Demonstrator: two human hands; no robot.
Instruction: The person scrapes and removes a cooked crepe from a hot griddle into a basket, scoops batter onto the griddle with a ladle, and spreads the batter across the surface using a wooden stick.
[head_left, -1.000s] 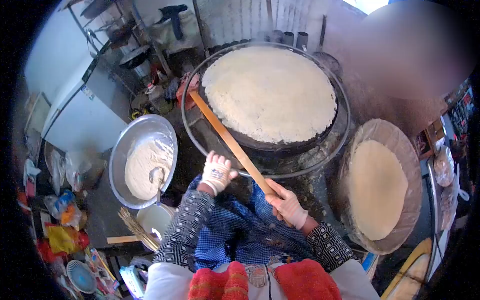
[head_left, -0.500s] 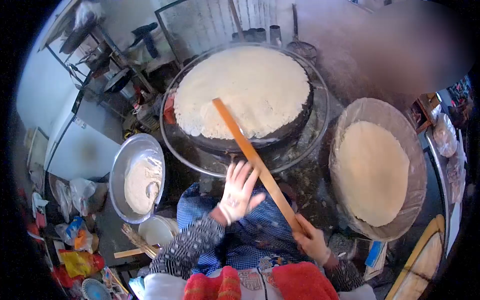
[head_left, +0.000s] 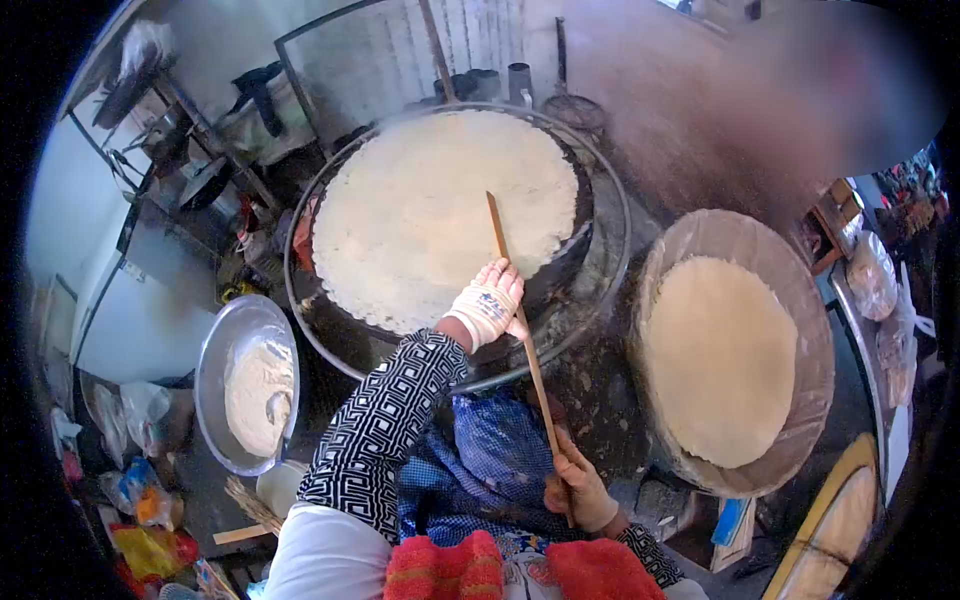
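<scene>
A long flat wooden stick (head_left: pixel 538 385) slants upward from my lap, its edge turned towards me and its upper end over the big pale flatbread (head_left: pixel 440 215). The flatbread lies on a round dark griddle (head_left: pixel 565 255). My left hand (head_left: pixel 488 305), in a white glove with print on its back, is closed on the middle of the stick above the griddle's near edge. Lower down, my right hand (head_left: pixel 585 485), also gloved, grips the stick's bottom end near the blue checked apron (head_left: pixel 490 450).
On the left stands a metal basin (head_left: pixel 210 385) of batter with a ladle in it. A lined round basket (head_left: pixel 812 400) holding finished-looking flatbread is at right. A metal ring (head_left: pixel 625 240) surrounds the griddle. A person with a blurred head (head_left: pixel 840 90) is at upper right, amid steam.
My left hand has reached forward and closed on the stick, where before its fingers were spread beside it. The stick has turned from its broad face to its edge. The view has shifted slightly.
</scene>
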